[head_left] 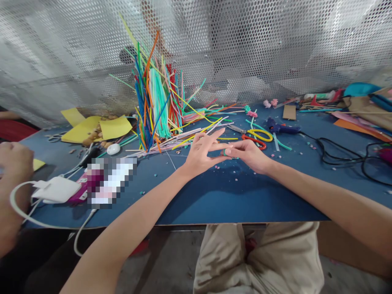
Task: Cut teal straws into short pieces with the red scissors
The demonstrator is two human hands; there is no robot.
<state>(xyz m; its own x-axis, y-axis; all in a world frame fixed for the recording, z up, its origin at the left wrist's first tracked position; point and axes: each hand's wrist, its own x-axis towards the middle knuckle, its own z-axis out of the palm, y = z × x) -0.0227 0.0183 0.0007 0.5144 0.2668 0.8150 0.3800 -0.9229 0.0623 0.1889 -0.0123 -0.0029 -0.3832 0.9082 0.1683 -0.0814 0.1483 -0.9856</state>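
My left hand [202, 154] and my right hand [251, 156] meet above the table's middle. A small green piece of pipe cleaner [225, 152] shows at their fingertips, mostly covered by fingers. My right thumb and fingers pinch it. On the left, my thumb and one finger close in on the same piece, while another finger points outward. Just beyond my right hand lie yellow-handled scissors [260, 135] and an orange-red handle [255, 142]. Loose pipe cleaners [196, 136] spread out behind my left hand.
A tall bundle of coloured pipe cleaners [159, 106] stands before the perforated metal screen [245, 49]. Rightward are a blue glue gun [283, 127] and its black cable [324, 152]. A white charger [58, 189] and a blurred-out phone [113, 181] lie left, near another person's hand [15, 159].
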